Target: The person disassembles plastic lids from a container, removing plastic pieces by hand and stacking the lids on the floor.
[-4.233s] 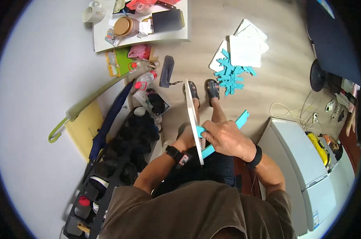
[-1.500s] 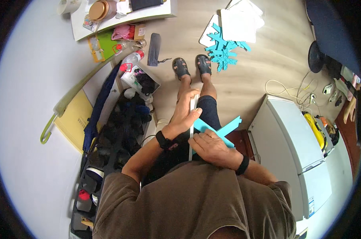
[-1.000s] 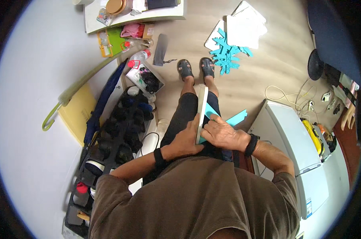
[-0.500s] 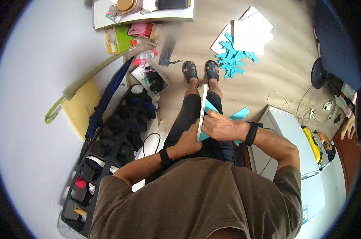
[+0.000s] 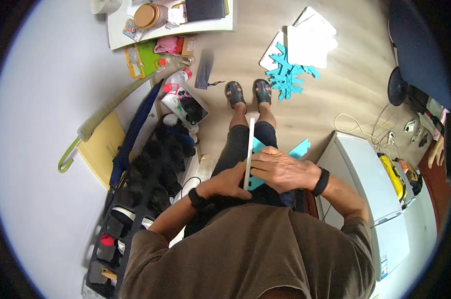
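A thin white panel (image 5: 250,144) stands on edge above my lap. My left hand (image 5: 229,181) is closed on its near left side, fingers partly hidden behind it. On the panel's other side, my right hand (image 5: 284,172) has its fingers curled round a flat turquoise plastic piece (image 5: 257,145), pressed against the panel's face. An angled end of turquoise plastic (image 5: 299,149) sticks out beyond that hand; whether both parts are one piece is hidden.
On the floor ahead lie a pile of turquoise pieces (image 5: 286,79) and several white panels (image 5: 307,47). A shoe rack (image 5: 151,174) and blue umbrella (image 5: 136,122) stand left, a white cabinet (image 5: 360,159) right. Another person's hand (image 5: 437,151) shows at far right.
The whole view has shifted slightly. My left hand has slid a little toward me along the panel, and my right hand has turned slightly over the turquoise piece.
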Demonstrator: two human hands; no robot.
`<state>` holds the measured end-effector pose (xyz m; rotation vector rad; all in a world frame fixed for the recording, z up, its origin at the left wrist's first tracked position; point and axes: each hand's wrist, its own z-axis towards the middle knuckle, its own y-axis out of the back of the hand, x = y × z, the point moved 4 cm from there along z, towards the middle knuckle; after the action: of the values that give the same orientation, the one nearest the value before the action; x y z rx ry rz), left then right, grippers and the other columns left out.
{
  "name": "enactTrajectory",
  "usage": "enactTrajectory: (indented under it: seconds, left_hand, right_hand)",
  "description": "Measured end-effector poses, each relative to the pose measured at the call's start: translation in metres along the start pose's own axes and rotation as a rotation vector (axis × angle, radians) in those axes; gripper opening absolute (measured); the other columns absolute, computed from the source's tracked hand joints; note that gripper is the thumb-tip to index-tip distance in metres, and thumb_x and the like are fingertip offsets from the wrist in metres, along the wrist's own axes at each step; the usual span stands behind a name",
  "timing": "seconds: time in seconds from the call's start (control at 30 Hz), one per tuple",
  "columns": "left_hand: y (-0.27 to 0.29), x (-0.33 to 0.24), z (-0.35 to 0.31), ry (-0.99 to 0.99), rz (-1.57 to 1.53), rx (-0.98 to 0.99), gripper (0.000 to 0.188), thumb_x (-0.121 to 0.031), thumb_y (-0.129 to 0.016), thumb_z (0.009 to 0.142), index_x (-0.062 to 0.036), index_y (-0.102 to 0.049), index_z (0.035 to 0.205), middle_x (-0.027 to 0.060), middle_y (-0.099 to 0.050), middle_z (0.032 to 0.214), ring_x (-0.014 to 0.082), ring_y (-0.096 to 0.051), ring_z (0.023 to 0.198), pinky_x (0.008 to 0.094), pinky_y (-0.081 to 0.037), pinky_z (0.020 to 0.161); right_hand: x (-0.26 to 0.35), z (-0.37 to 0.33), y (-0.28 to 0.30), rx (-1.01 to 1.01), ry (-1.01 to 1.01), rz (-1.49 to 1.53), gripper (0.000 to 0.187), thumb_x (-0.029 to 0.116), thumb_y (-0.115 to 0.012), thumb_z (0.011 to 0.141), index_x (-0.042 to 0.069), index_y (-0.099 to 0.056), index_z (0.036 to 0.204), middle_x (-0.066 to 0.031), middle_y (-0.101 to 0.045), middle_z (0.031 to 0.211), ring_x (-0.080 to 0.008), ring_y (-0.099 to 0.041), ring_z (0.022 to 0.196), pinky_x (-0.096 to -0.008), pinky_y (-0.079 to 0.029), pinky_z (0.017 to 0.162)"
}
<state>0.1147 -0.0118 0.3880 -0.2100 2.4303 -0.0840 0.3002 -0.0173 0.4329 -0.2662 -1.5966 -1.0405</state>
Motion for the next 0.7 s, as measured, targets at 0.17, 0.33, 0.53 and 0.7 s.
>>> enactTrajectory:
  seconds: [0.17,0.33,0.53,0.7]
  left_hand:
    - [0.08,-0.025,0.025,-0.148,-0.727,-0.069,0.062,-0.026,-0.061,0.085,0.0,-0.042,0.138,0.0113,-0.055,0.127,0.0205,-0.052,0.116,0.0348,-0.036,0.104]
    - [0.092,-0.037,0.068,-0.31,-0.575,-0.422,0.037,-0.024,-0.053,0.091,0.0009,-0.061,0.118,0.0096,-0.062,0.109,0.0185,-0.055,0.109,0.0315,-0.037,0.101]
    - [0.079,-0.037,0.108,-0.28,-0.522,-0.492,0.032,-0.013,-0.058,0.087,0.0,-0.046,0.061,-0.0025,-0.039,0.055,0.0047,-0.037,0.056,0.0271,-0.03,0.05]
    - [0.082,-0.032,0.113,-0.334,-0.426,-0.543,0.031,-0.007,-0.058,0.081,-0.0015,-0.038,0.057,-0.0035,-0.031,0.054,0.0035,-0.032,0.054,0.0287,-0.025,0.046]
  right_hand:
    - [-0.01,-0.008,0.018,-0.344,-0.326,0.296,0.043,0.007,-0.071,0.068,-0.001,-0.057,0.108,-0.019,-0.057,0.115,-0.0357,-0.054,0.11,-0.0451,-0.045,0.093]
    - [-0.049,0.001,-0.011,-0.28,-0.831,0.571,0.022,0.017,-0.055,0.091,-0.001,-0.052,0.104,-0.0301,-0.06,0.088,-0.047,-0.059,0.084,-0.0531,-0.047,0.072]
    - [-0.055,0.02,-0.019,-0.235,-0.827,0.735,0.021,0.015,-0.055,0.087,-0.002,-0.052,0.098,-0.0251,-0.06,0.082,-0.0443,-0.061,0.076,-0.0519,-0.049,0.067]
    - [-0.052,0.019,-0.024,-0.159,-0.82,0.544,0.019,0.009,-0.062,0.079,-0.003,-0.053,0.091,-0.0222,-0.059,0.086,-0.0421,-0.063,0.078,-0.0485,-0.051,0.065]
